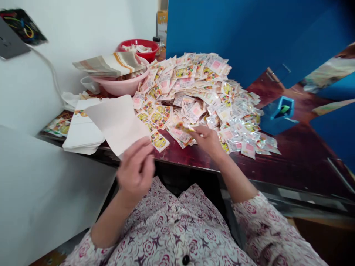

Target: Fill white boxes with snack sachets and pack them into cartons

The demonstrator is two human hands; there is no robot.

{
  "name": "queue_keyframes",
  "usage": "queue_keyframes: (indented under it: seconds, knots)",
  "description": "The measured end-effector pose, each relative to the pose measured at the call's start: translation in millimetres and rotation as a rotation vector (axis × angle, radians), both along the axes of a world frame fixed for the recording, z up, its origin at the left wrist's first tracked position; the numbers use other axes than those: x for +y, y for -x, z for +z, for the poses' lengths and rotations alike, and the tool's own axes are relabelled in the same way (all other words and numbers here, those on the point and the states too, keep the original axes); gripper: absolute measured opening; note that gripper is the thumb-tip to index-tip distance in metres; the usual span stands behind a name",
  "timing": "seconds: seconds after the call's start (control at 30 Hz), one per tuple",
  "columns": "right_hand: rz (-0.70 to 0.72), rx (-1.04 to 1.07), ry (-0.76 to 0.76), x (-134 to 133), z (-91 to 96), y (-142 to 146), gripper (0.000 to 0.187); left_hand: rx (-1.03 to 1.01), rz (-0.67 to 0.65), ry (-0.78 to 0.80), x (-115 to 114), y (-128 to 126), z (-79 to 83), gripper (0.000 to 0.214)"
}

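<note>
My left hand [136, 166], slightly blurred, is closed on the lower right edge of a blank white card [119, 122], which tilts up over the table's front edge. In my right hand [206, 138] a small printed packet [184, 127] is pinched between thumb and fingers, above the near side of a big heap of packets [194, 81]. These packets are small, with yellow cartoon prints and pink patches, some in clear plastic. A few flat printed packets [159, 141] lie between my hands. Left of the held card is a stack of white cards [83, 129].
A pink basin [119, 85] with a folded striped cloth [111, 64] across it stands behind the cards, beside a white mug [90, 85]. Behind it is a red basin [151, 55] of packets. A blue container [279, 114] sits right on the dark red table [266, 168], before a blue panel [235, 29].
</note>
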State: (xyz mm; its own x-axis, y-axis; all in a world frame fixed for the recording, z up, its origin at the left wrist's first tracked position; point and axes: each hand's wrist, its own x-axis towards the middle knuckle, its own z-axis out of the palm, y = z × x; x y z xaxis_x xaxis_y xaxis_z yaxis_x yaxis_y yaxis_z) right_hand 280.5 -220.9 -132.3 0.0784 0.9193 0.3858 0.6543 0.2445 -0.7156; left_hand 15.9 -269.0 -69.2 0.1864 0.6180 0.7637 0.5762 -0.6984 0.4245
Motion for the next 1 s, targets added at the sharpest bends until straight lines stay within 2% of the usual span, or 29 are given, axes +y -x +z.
queue_keyframes:
  seconds: [0.1,0.17,0.23,0.3,0.37,0.4,0.47,0.5,0.6,0.67,0.73,0.8,0.9,0.97,1.0]
  knots:
    - [0.278,-0.005,0.086,-31,2.2,13,0.022,0.14,-0.155,0.231,10,-33,-27.3,0.055]
    - [0.387,-0.009,0.15,-40,3.0,17,0.022,0.127,-0.185,0.469,23,-42,-45.0,0.034]
    - [0.325,0.022,0.169,-36,4.7,15,0.023,0.101,-0.168,0.662,33,-45,-54.8,0.012]
    - [0.135,-0.019,0.156,-21,7.9,12,0.027,0.102,-0.147,0.734,37,-46,-56.0,0.009]
    - [-0.043,-0.215,0.175,-2,10.9,11,0.032,0.153,-0.171,0.73,37,-48,-52.7,0.008]
    - [-0.085,-0.343,0.209,7,11.6,13,0.034,0.187,-0.192,0.727,36,-49,-51.0,0.009]
    - [-0.106,-0.527,0.282,22,10.3,17,0.032,0.236,-0.207,0.74,35,-50,-50.1,0.01]
    - [-0.108,-0.555,0.3,27,8.5,19,0.027,0.24,-0.197,0.751,35,-50,-50.9,0.008]
    - [-0.134,-0.421,0.259,28,2.9,20,0.019,0.193,-0.173,0.72,35,-46,-56.5,0.005]
    - [-0.144,-0.263,0.221,16,2.6,16,0.016,0.162,-0.198,0.578,35,-44,-59.7,0.005]
    - [-0.039,-0.155,0.222,-3,5.9,11,0.012,0.167,-0.242,0.394,34,-43,-61.2,0.008]
    - [0.173,-0.112,0.256,-22,11.0,6,0.013,0.199,-0.313,0.283,35,-44,-62.3,0.01]
    - [0.466,-0.046,0.344,-39,16.8,-1,0.017,0.236,-0.462,0.317,37,-45,-66.6,0.013]
    - [0.466,-0.004,0.361,-37,18.2,-4,0.023,0.219,-0.497,0.356,38,-46,-70.9,0.013]
    - [0.378,-0.026,0.343,-32,18.4,-4,0.025,0.201,-0.495,0.362,38,-46,-72.7,0.013]
